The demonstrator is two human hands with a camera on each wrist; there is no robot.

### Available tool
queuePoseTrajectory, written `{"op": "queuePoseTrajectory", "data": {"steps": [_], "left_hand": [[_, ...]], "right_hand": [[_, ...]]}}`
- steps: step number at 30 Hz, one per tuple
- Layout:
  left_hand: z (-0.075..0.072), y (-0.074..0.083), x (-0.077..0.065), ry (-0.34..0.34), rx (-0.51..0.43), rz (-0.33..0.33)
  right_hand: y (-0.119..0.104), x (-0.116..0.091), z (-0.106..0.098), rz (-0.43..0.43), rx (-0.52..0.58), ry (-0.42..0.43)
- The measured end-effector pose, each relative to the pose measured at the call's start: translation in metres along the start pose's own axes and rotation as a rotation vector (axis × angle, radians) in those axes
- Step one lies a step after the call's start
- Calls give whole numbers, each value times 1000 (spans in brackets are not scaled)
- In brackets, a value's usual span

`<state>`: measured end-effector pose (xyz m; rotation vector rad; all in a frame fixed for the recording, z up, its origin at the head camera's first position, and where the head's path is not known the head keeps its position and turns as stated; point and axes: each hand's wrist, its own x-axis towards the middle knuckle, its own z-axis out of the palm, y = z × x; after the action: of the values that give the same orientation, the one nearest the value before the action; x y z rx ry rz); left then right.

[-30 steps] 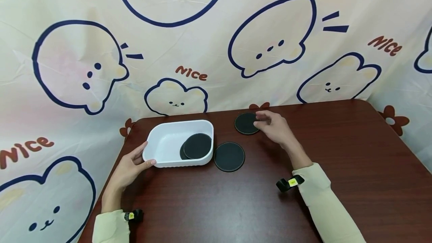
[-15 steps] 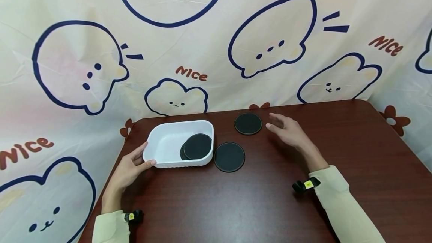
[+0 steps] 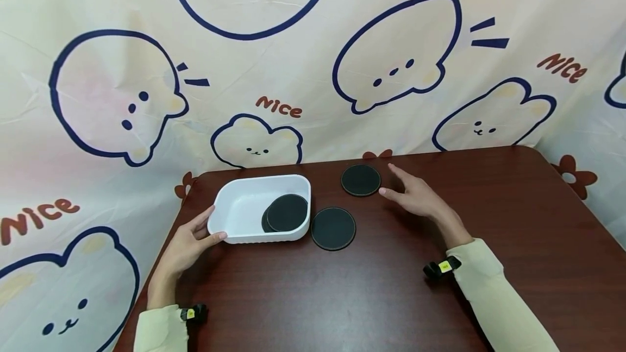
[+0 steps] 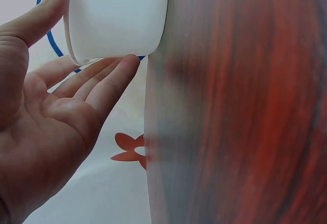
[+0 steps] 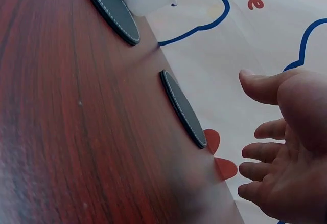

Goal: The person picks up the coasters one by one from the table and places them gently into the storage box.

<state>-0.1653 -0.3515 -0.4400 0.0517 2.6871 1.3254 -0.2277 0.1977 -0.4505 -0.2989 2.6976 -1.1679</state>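
Observation:
A white plastic basin stands on the left part of the table. My left hand grips its left end, thumb on the near corner and fingers along the end wall. In the left wrist view the thumb and fingertips touch the white wall. Two round black coasters overlap inside the basin, at its right end. Another coaster lies just right of the basin, and one more lies farther back. Beside that far coaster, on its right, my right hand hovers with fingers extended and holds nothing.
The dark brown wooden table ends at a cartoon-printed cloth hanging behind it and at the sides. Both wrists carry small black cameras.
My right hand has drawn off to the right from the far coaster, then come slightly back left with its fingers straighter. The left hand, basin and coasters stay in place.

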Motion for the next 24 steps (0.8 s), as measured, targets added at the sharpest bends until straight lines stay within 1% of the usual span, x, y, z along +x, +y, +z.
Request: {"op": "queuePoseTrajectory", "data": {"steps": [6, 10, 13, 18, 24], "left_hand": [[2, 1, 1, -6, -8, -9], [3, 0, 0, -3, -10, -2], [2, -1, 0, 1, -5, 3], [0, 0, 0, 2, 10, -1], [-1, 0, -1, 6, 18, -1]], "right_hand": [[10, 9, 4, -10, -33, -23], [17, 16, 7, -13, -8, -29], [21, 23, 7, -34, -4, -24], [23, 37, 5, -66, -60, -13], [16, 51, 4, -64, -138, -57]]}}
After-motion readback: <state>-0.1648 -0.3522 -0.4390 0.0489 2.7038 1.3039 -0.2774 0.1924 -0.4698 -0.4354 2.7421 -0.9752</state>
